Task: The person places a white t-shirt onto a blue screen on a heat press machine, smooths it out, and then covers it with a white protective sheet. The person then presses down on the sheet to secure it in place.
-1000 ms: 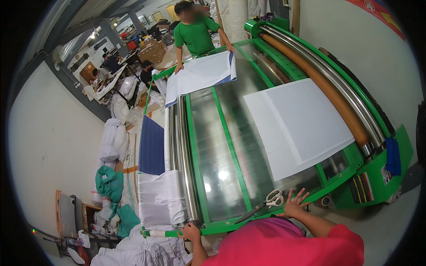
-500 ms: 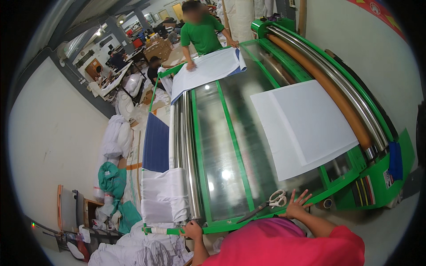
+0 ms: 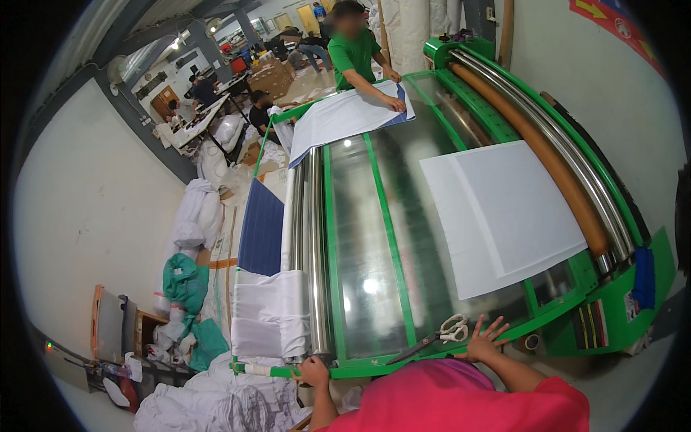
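My left hand (image 3: 312, 371) is closed over the green frame rail (image 3: 367, 372) at the near edge of the large machine table, beside the end of the steel rollers (image 3: 317, 288). My right hand (image 3: 484, 340) rests at the same near edge farther right, palm down with its fingers spread and nothing in them. Just left of it lie scissors (image 3: 454, 328) with white handles, their dark blades pointing left. A white sheet (image 3: 504, 216) lies flat on the glassy table top, ahead of my right hand. White fabric (image 3: 270, 317) hangs over the left side near my left hand.
Across the table a person in a green shirt (image 3: 353, 57) handles white fabric (image 3: 342, 119) with a blue underside. A brown roller (image 3: 540, 158) runs along the right. White cloth (image 3: 216, 403) is heaped on the floor at the left. Several people sit or stand farther back.
The person across has brought one hand rightward to the fabric's blue-edged corner, near their other hand. My hands keep their places on the rail. The whole view has shifted slightly.
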`<state>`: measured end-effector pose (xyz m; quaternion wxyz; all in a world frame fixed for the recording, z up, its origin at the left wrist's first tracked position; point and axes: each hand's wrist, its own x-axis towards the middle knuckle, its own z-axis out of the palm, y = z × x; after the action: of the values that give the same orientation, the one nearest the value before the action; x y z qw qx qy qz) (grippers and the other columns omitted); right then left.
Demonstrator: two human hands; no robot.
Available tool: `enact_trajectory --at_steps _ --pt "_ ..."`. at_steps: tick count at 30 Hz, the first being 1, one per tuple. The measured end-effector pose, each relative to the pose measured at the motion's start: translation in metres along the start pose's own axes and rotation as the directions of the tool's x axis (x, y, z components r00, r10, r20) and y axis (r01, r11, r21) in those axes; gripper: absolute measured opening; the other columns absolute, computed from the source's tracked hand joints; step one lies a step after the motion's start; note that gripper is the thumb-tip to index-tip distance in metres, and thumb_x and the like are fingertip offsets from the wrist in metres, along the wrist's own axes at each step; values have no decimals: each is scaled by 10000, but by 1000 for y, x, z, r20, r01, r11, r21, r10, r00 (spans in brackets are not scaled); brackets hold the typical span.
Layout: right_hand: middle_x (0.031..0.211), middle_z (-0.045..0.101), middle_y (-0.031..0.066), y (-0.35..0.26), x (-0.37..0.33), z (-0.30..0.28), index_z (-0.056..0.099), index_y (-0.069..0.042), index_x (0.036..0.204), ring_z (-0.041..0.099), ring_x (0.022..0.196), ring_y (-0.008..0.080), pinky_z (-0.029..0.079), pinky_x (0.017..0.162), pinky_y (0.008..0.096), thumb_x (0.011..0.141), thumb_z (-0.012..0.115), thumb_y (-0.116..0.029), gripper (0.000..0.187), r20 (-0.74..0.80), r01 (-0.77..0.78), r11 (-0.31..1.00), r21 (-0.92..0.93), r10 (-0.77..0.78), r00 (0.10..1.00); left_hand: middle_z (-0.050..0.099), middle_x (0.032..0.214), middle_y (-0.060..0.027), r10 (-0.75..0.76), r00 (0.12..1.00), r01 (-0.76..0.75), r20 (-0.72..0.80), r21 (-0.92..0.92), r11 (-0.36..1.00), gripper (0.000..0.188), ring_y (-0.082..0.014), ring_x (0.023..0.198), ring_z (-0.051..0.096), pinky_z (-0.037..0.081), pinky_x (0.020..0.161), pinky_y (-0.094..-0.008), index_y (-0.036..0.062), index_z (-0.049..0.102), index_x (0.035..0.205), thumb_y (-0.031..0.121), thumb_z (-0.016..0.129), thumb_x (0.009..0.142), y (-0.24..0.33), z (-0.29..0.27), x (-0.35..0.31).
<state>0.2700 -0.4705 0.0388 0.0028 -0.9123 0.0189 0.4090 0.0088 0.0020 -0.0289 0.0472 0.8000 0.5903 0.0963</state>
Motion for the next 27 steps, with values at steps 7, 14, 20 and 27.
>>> enact_trajectory --at_steps 7,14,20,27 --pt "1599 -447 563 -4 -3 -4 -327 -76 1753 -308 1506 823 89 1128 990 629 875 -969 1872 29 12 1000 -28 -11 1000 838 1056 -156 -2 1000 2 2 22 1000 438 -336 1195 699 234 1328 -643 115 905 1046 404 577 1082 0 -4 1" --pt "1645 514 398 -8 10 -103 430 35 1683 510 1539 565 438 1248 624 880 686 -929 1280 127 256 963 -88 -244 961 842 1079 -151 -13 999 10 40 71 997 432 -333 1226 686 249 1309 -650 112 896 1081 383 560 1086 -5 -3 0" --pt "1627 579 284 -34 85 -147 668 1 1492 471 1570 449 344 1267 654 1103 652 -525 655 -762 487 873 18 -303 572 829 1043 -146 22 999 -21 -33 33 999 395 -340 1139 701 247 1306 -662 104 895 1053 373 607 1061 1 -6 -1" --pt "1725 436 275 -45 201 -196 525 31 1639 358 1629 460 309 1304 619 1096 690 -476 762 -876 389 921 18 -173 450 838 1074 -129 11 997 -19 80 98 995 438 -322 1225 689 243 1316 -659 113 887 1078 385 543 1082 11 -7 4"
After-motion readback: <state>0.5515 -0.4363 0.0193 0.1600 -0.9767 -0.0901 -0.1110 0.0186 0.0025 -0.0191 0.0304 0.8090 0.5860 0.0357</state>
